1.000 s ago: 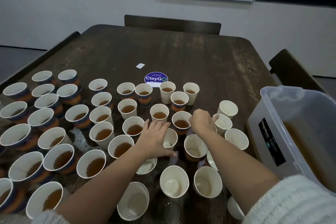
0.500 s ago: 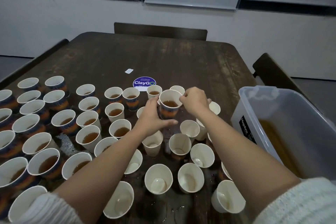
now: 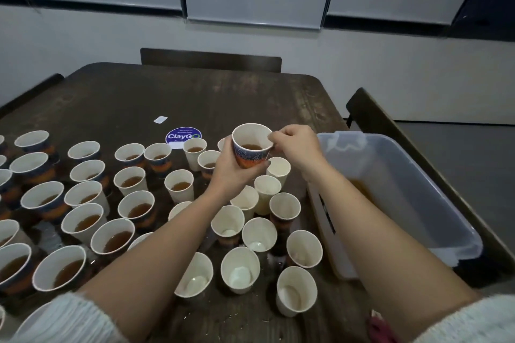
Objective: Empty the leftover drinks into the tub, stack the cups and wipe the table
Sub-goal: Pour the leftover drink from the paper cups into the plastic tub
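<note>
Cup [image 3: 251,146], part-full, now lifted clear of table [image 3: 172,97] at frame centre, left hand [image 3: 232,172] gripping its body, right hand [image 3: 296,147] pinching its rim, tub [image 3: 434,189] right: pouring imminent.

Dozens of paper cups crowd the near half of a wooden table [image 3: 195,97], filled cups [image 3: 131,181] massed to the left and emptied cups [image 3: 240,274] clustered nearer the right. A plastic tub [image 3: 418,203] with liquid in it sits at the table's right edge. Between the two groups, above the emptied cups, the left hand [image 3: 231,172] holds one raised cup [image 3: 250,145], the right hand [image 3: 298,147] at its rim. A round sticker [image 3: 184,135] lies behind the cups; chairs stand at the far and right sides.
</note>
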The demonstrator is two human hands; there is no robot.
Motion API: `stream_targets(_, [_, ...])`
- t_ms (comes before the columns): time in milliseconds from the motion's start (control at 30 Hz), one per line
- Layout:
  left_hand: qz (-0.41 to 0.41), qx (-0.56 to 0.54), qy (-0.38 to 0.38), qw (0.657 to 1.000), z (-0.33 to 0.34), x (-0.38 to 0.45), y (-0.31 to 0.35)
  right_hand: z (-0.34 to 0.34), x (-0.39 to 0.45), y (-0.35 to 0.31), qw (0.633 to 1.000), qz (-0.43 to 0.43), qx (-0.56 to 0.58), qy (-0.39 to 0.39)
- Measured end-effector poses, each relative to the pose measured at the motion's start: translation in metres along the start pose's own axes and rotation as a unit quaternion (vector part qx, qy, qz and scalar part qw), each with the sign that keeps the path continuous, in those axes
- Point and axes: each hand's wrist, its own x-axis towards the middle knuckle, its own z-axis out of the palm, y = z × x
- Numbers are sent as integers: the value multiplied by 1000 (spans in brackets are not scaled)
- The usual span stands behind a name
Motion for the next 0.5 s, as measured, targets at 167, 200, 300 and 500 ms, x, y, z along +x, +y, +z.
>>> stream_targets(167, [29, -2, -12, 1000, 35, -2, 11, -38, -12, 25, 974, 130, 140, -119])
stream_targets(200, [32, -3, -15, 999, 45, -3, 14, -48, -16, 31, 964, 156, 157, -149])
stream_targets(300, [40, -8, -11, 999, 68, -4, 16, -66, -23, 47, 935, 192, 212, -207])
stream_targets(500, [46, -11, -33, 998, 115, -4, 20, -95, -24, 78, 903, 222, 300, -214])
